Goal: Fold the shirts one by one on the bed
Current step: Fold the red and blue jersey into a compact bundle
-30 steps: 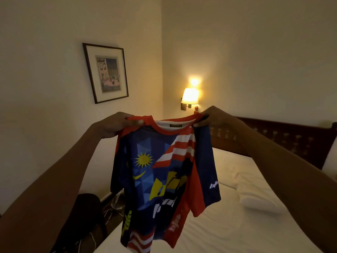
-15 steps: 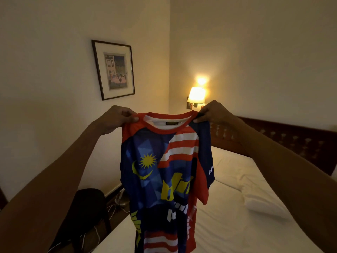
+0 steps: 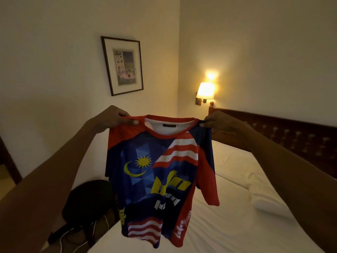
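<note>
Left hand (image 3: 114, 118) and right hand (image 3: 218, 123) each pinched a shoulder of the shirt (image 3: 156, 172), hung over the bed's (image 3: 237, 225) near left edge; laying it flat looked next.

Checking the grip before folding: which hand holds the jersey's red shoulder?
The left hand pinches the jersey at its red shoulder beside the collar; the right hand pinches the navy shoulder.

Both arms outstretched, left hand (image 3: 114, 118) and right hand (image 3: 220, 123) level, each pinching the shirt (image 3: 160, 170)
</note>
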